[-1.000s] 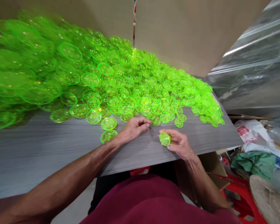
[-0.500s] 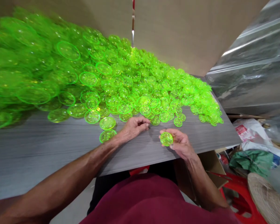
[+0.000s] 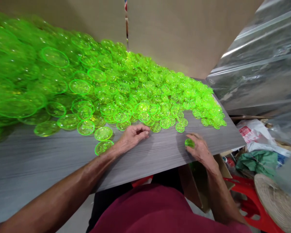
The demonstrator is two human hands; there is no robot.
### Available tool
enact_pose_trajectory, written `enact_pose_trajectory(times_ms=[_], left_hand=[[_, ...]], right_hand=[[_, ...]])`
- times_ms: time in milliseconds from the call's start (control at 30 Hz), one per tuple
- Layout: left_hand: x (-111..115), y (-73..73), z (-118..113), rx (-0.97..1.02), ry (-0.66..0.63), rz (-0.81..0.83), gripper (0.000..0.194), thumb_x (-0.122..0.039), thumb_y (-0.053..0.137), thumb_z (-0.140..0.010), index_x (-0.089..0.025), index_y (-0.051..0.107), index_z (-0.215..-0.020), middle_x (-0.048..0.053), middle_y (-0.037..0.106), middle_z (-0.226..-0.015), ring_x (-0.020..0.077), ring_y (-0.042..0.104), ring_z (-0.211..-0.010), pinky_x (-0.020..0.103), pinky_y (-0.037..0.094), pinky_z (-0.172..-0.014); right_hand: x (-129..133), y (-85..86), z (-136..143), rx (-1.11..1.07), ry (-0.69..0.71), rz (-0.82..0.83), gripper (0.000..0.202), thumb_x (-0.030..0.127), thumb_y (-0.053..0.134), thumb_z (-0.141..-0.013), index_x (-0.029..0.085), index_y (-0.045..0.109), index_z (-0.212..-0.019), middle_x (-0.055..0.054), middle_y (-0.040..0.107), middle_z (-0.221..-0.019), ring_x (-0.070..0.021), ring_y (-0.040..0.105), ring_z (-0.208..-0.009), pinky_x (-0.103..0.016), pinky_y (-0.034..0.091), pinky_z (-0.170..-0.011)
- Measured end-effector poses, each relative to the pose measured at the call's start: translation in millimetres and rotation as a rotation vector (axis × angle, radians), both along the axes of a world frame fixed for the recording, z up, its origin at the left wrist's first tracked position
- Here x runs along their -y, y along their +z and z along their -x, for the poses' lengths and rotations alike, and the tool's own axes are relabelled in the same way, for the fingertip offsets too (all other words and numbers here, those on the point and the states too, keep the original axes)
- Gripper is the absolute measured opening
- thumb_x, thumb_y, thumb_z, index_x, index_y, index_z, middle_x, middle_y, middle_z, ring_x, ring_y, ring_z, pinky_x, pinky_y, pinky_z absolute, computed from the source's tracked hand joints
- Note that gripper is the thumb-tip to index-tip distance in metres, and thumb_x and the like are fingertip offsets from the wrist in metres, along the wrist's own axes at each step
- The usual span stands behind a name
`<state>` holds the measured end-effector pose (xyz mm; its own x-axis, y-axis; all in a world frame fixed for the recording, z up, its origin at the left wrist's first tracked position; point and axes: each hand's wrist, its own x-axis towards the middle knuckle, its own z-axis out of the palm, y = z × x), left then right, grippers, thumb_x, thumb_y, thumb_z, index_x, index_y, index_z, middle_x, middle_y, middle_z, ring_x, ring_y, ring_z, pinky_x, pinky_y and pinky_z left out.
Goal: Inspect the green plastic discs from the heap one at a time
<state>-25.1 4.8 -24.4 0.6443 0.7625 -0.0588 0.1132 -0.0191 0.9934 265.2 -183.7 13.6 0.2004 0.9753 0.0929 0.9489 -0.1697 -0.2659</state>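
Observation:
A broad heap of clear neon-green plastic discs [image 3: 126, 87] covers the back of the grey table. My left hand [image 3: 134, 136] rests near the heap's front edge, its fingers curled in towards the thumb with nothing visible in them. A loose disc [image 3: 156, 127] lies just beyond its fingertips. Out to the right, above the table's front edge, my right hand [image 3: 200, 149] grips a single green disc [image 3: 189, 143] between thumb and fingers. That disc is now tilted and partly covered by the hand. Two discs [image 3: 103, 133] lie beside my left wrist.
An open cardboard box [image 3: 201, 184] stands below the table's front edge, under my right forearm. To its right are a red plastic stool [image 3: 247, 200] and a woven straw hat [image 3: 276, 200]. Brown board [image 3: 184, 32] rises behind the heap, with plastic-wrapped stacks [image 3: 264, 64] at right.
My right hand has moved right, towards the side above the box, turning the disc it holds. My left hand stays by the heap's edge. The view has shifted slightly right.

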Motion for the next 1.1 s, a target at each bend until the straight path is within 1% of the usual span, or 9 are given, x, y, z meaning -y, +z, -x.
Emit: enact_pose_trajectory(times_ms=[100,167,333,467,567,700,833,933,1100], left_hand=[[-0.2,-0.3,1.7,-0.011,-0.018,-0.048,0.023,-0.035,0.064,-0.083,-0.016,0.073,-0.094,0.003,0.074,-0.079,0.0164,0.067,-0.071,0.030,0.054,-0.069],[0.4,-0.7,2.8,-0.010,-0.061,-0.103,0.024,-0.036,0.064,-0.084,-0.017,0.073,-0.094,0.004,0.074,-0.083,0.0167,0.067,-0.073,0.029,0.053,-0.070],[12.1,2.8,3.8,0.020,-0.377,-0.265,0.023,-0.035,0.060,-0.090,-0.019,0.073,-0.100,0.003,0.075,-0.087,0.0153,0.066,-0.076,0.026,0.051,-0.070],[25.4,6.9,1.3,0.020,-0.591,-0.498,0.019,-0.028,0.061,-0.092,-0.018,0.074,-0.102,0.006,0.075,-0.088,0.0157,0.066,-0.076,0.027,0.049,-0.072],[29.2,6.2,-0.7,0.012,-0.642,-0.560,0.017,-0.026,0.064,-0.091,-0.019,0.074,-0.103,0.006,0.075,-0.088,0.0167,0.067,-0.076,0.027,0.049,-0.073],[30.6,2.1,-1.4,0.047,-0.661,-0.562,0.014,-0.027,0.067,-0.090,-0.019,0.074,-0.100,0.004,0.075,-0.082,0.0166,0.066,-0.072,0.027,0.048,-0.069],[30.0,-0.4,-1.0,0.058,-0.608,-0.562,0.010,-0.029,0.070,-0.088,-0.021,0.074,-0.093,0.002,0.074,-0.077,0.0152,0.065,-0.069,0.026,0.045,-0.065],[23.7,1.1,1.2,0.004,-0.508,-0.578,0.010,-0.030,0.072,-0.085,-0.020,0.071,-0.082,0.000,0.070,-0.069,0.0133,0.061,-0.062,0.025,0.038,-0.059],[5.4,8.4,8.9,-0.184,-0.329,-0.576,0.017,-0.034,0.074,-0.080,-0.020,0.066,-0.076,-0.004,0.063,-0.065,0.0110,0.054,-0.058,0.024,0.032,-0.058]], right_hand=[[-19.4,-2.8,1.0,-0.010,-0.020,-0.109,0.050,0.020,0.064,-0.084,0.021,0.066,-0.134,-0.014,0.063,-0.138,-0.0317,0.060,-0.128,-0.053,0.047,-0.113],[-36.4,-6.6,0.1,0.013,-0.039,-0.134,0.053,0.021,0.068,-0.082,0.021,0.065,-0.135,-0.016,0.058,-0.144,-0.0349,0.055,-0.134,-0.058,0.042,-0.116],[-66.2,-14.3,-7.8,0.021,-0.079,-0.039,0.059,0.021,0.079,-0.075,0.016,0.068,-0.132,-0.020,0.056,-0.147,-0.0395,0.051,-0.140,-0.060,0.042,-0.115],[-60.2,-14.7,0.7,0.068,0.024,-0.031,0.039,0.019,0.071,-0.082,0.019,0.073,-0.121,-0.017,0.064,-0.137,-0.0370,0.059,-0.130,-0.058,0.046,-0.111],[-46.7,-13.6,22.3,0.109,0.083,-0.047,0.033,0.016,0.066,-0.084,0.023,0.075,-0.114,-0.016,0.064,-0.136,-0.0360,0.064,-0.120,-0.055,0.052,-0.102],[-36.2,-12.5,63.2,0.139,0.181,0.000,0.036,0.014,0.067,-0.082,0.023,0.075,-0.116,-0.017,0.064,-0.133,-0.0379,0.064,-0.114,-0.057,0.055,-0.095],[-41.3,-16.6,94.5,-0.019,0.322,-0.045,0.041,0.015,0.067,-0.084,0.025,0.071,-0.124,-0.015,0.066,-0.131,-0.0354,0.063,-0.117,-0.054,0.055,-0.099],[-47.5,-19.8,98.6,-0.182,0.340,-0.127,0.042,0.017,0.066,-0.086,0.024,0.068,-0.128,-0.013,0.067,-0.129,-0.0320,0.065,-0.118,-0.050,0.056,-0.102],[-50.2,-15.9,85.3,-0.272,0.231,-0.169,0.048,0.018,0.070,-0.082,0.026,0.068,-0.129,-0.011,0.067,-0.128,-0.0302,0.065,-0.121,-0.050,0.054,-0.107]])
